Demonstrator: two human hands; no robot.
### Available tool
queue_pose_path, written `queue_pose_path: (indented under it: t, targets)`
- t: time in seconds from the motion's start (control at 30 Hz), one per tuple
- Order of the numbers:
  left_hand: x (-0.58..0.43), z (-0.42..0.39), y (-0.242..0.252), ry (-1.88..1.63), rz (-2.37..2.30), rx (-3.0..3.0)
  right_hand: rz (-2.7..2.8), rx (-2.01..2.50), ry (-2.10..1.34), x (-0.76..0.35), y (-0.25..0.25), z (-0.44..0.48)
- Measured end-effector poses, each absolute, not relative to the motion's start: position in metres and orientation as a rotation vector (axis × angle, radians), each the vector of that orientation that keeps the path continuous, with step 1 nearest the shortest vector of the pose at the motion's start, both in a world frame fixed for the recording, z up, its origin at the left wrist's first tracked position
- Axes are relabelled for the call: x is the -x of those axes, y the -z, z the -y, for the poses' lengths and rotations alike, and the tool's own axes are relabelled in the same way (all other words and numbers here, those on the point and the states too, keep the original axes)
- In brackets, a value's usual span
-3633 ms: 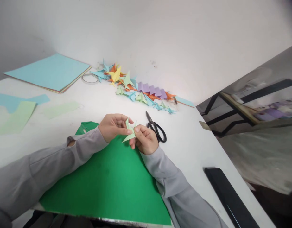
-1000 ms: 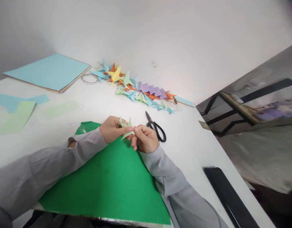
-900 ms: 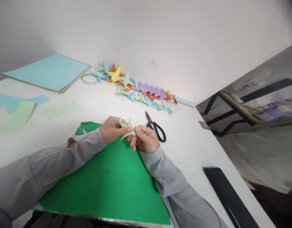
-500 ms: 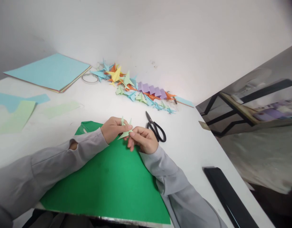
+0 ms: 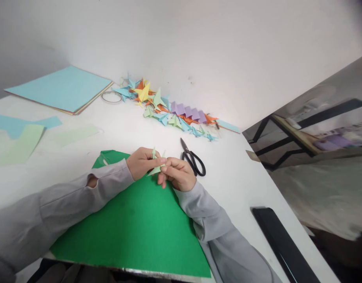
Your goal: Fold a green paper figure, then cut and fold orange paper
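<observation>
Between my two hands is a small pale green origami crane (image 5: 155, 170), its pointed tips sticking up and out past the fingers. My left hand (image 5: 141, 162) pinches it from the left with the thumb on top. From the right, my right hand (image 5: 179, 173) grips its other side between thumb and forefinger, the remaining fingers curled below. Part of the folded paper is covered by the fingers. Both hands are above the far end of a green mat (image 5: 130, 228). Just beyond my right hand lie black-handled scissors (image 5: 193, 158) on the white table.
Along the wall lies a row of folded paper cranes (image 5: 143, 92) in several colours, with purple folded pieces (image 5: 188, 111). A stack of blue paper (image 5: 61, 88), a tape roll (image 5: 112, 97) and green paper scraps (image 5: 22, 147) are at left. A black case (image 5: 282, 243) lies right.
Both hands still hold the green crane. It has shifted slightly right and down, and my left hand has moved a little toward my right. The other things have stayed put.
</observation>
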State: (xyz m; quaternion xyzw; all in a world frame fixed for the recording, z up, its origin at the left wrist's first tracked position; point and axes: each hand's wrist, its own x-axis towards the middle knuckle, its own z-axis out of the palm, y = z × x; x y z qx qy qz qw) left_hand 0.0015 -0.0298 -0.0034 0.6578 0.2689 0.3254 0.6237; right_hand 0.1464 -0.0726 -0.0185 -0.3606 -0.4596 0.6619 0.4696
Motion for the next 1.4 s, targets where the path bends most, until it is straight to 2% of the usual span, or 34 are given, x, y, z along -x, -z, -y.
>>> queue_pose_path:
  t: [0.3, 0.93, 1.4]
  targets:
    - [-0.0015, 0.0288, 0.0025, -0.674, -0.473, -1.467, 1.141, 0.814, -1.666, -0.1449, 0.0166, 0.0741]
    - [-0.0006, 0.0281, 0.0010, -0.695, -0.488, -1.539, 1.132, 0.766, -1.701, -0.1477, 0.0179, 0.0741]
    - [-0.0017, 0.0282, 0.0020, -0.742, -0.574, -1.477, 1.169, 0.892, -1.616, -0.1457, 0.0165, 0.0743]
